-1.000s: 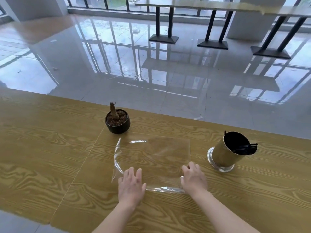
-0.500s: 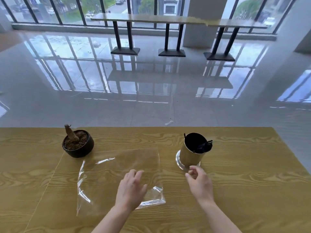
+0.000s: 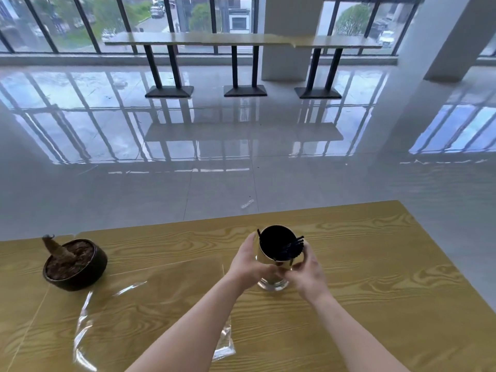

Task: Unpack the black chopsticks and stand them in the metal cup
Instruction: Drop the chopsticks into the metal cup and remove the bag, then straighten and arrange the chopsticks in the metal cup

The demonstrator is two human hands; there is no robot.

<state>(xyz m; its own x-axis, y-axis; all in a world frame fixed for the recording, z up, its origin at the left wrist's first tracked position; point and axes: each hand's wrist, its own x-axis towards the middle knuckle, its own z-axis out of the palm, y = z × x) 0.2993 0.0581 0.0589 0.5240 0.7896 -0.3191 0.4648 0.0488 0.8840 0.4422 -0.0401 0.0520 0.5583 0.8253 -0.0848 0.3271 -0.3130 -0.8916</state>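
The metal cup (image 3: 271, 280) stands on the wooden table (image 3: 375, 277), a little right of centre. Several black chopsticks (image 3: 291, 247) stand inside it, their tips leaning against the right rim. My left hand (image 3: 248, 261) wraps the cup's left side and my right hand (image 3: 308, 267) wraps its right side, so both hold it. The cup's shiny base shows below my fingers. The empty clear plastic wrapper (image 3: 150, 318) lies flat on the table to the left, partly under my left forearm.
A small dark pot (image 3: 76, 264) of soil with a brown stump sits at the table's left. The table's far edge runs just behind the cup, and its right edge slants away at the right. Beyond are a glossy floor and a long bar table by the windows.
Both hands left the plastic wrapper and moved to the cup, closing around its sides. The view swung up and to the right, and the wrapper now lies loose.
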